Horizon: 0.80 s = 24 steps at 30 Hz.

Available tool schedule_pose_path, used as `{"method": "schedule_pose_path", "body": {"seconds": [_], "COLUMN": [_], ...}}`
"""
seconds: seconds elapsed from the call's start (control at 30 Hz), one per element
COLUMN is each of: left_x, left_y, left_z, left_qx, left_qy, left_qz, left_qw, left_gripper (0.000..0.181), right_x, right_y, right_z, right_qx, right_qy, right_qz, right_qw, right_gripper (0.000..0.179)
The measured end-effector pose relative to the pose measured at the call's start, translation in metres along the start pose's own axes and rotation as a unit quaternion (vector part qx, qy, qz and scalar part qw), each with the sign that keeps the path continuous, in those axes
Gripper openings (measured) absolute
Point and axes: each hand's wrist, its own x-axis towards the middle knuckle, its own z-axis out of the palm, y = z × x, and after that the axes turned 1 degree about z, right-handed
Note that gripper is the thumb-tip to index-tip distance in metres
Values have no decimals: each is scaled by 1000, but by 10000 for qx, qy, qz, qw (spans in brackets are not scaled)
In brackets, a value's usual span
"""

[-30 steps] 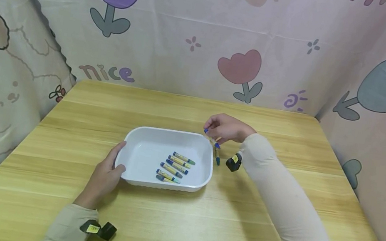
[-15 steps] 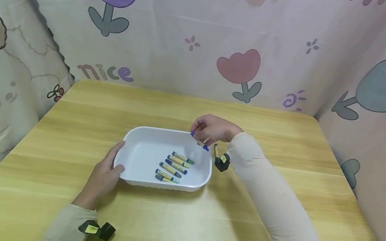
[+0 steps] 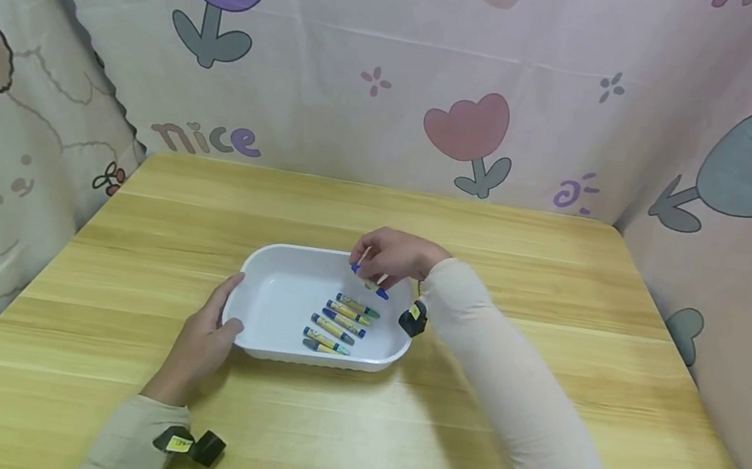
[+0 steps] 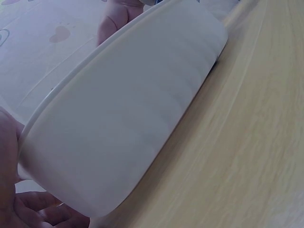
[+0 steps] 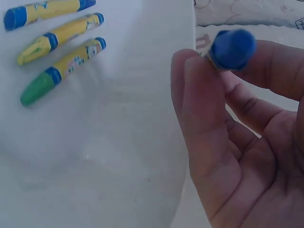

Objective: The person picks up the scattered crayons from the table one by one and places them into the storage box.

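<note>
My right hand (image 3: 398, 256) pinches a blue crayon (image 3: 378, 291) above the back right part of a white plastic tray (image 3: 279, 285). In the right wrist view the blue tip of that crayon (image 5: 233, 50) points toward the camera, between thumb and fingers. Several crayons (image 3: 333, 329) with yellow wrappers lie in a slanted row inside the tray, among them a green crayon (image 5: 61, 71) nearest the held one. At the tray's left end, my left hand (image 3: 204, 343) grips the rim, thumb at the front corner and fingers along the outer wall (image 4: 114, 114).
One more crayon (image 3: 420, 288) lies on the wooden table (image 3: 528, 250) just right of the tray, mostly hidden by my right wrist. A printed curtain (image 3: 347, 41) hangs behind the table and along both sides.
My right hand has moved left with the blue crayon, from the table beyond the tray's right end to above the tray. The left hand and the tray have stayed in place.
</note>
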Motion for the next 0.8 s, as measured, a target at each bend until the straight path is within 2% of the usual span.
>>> {"method": "schedule_pose_path", "body": {"seconds": [0.8], "left_x": [1], "left_y": [-2], "left_z": [0], "left_qx": [-59], "left_qy": [0], "left_qz": [49], "left_qw": [10000], "left_gripper": [69], "right_x": [24], "right_y": [-2], "right_z": [31], "right_qx": [-31], "right_qy": [-206], "right_qz": [165], "right_qw": [9996], "right_gripper": [27]}}
